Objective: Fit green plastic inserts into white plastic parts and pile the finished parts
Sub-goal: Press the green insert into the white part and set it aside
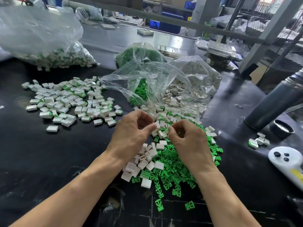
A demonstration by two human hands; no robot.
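Observation:
My left hand hovers over the mixed heap with curled fingers, its thumb and fingertips pinching a white part. Just to its right, my right hand is curled too; its thumb and forefinger pinch a small green insert that is mostly hidden. Below both hands lie loose white parts and green inserts. Finished parts, white with green showing, are spread out at the left.
An open clear bag spills green inserts and white parts behind my hands. A bag of finished parts sits at the far left. On the right are a grey cylinder, a black cap, a white controller and a few finished parts.

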